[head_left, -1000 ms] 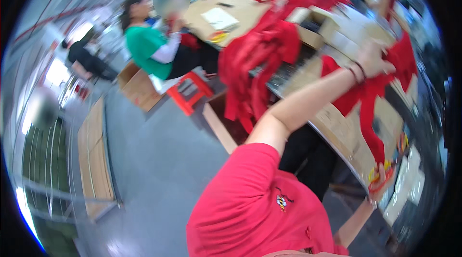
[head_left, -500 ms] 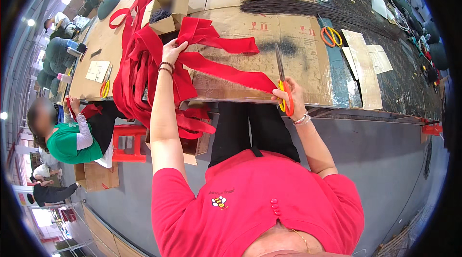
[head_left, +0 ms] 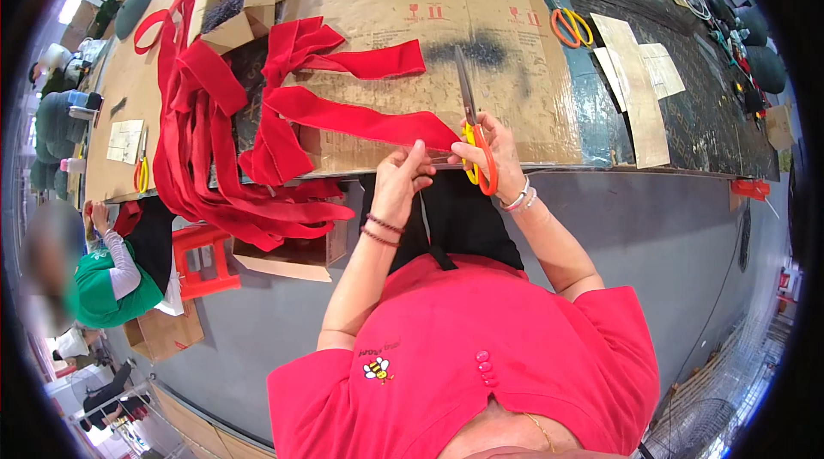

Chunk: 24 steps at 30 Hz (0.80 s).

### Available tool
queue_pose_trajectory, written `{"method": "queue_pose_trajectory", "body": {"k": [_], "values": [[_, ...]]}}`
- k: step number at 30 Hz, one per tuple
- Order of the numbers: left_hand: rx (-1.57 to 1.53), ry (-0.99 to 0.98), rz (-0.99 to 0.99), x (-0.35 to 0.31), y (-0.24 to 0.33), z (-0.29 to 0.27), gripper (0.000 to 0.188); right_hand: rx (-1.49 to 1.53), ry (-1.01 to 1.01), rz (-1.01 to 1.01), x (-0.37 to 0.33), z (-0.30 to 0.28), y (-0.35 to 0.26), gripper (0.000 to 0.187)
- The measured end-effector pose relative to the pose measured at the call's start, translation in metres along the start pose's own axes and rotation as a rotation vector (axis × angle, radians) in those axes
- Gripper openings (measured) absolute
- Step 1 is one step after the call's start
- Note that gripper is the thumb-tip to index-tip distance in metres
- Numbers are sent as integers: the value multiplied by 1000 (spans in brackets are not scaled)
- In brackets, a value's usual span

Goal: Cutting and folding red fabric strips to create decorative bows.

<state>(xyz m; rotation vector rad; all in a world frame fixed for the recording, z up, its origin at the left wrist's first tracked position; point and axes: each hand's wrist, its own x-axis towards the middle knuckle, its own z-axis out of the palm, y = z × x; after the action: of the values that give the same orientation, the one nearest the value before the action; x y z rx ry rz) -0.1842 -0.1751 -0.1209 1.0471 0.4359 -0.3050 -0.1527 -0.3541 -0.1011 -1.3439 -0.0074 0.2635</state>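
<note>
Just beyond the left hand (head_left: 396,182), a red, flat fabric ribbon (head_left: 369,118) stretches over the brown cardboard-covered bench (head_left: 536,120) to the right hand (head_left: 505,157). Left fingers half curl at its edge, their hold unclear; right fingers wrap metal scissors with orange-and-yellow handles (head_left: 469,103), seemingly pinching the ribbon's tip. Positioning that end seems in hand; next calls for a sure grip, clear of the blades.

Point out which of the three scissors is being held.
The middle pair of scissors, gripped in the right hand; the left pair and right pair lie unheld on the table.
</note>
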Motion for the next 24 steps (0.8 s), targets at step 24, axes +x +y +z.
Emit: {"method": "queue_pose_trajectory", "body": {"k": [24], "values": [[-348, -99, 53, 7, -3, 41, 4, 33, -404, 268, -93, -63, -1, 49]]}}
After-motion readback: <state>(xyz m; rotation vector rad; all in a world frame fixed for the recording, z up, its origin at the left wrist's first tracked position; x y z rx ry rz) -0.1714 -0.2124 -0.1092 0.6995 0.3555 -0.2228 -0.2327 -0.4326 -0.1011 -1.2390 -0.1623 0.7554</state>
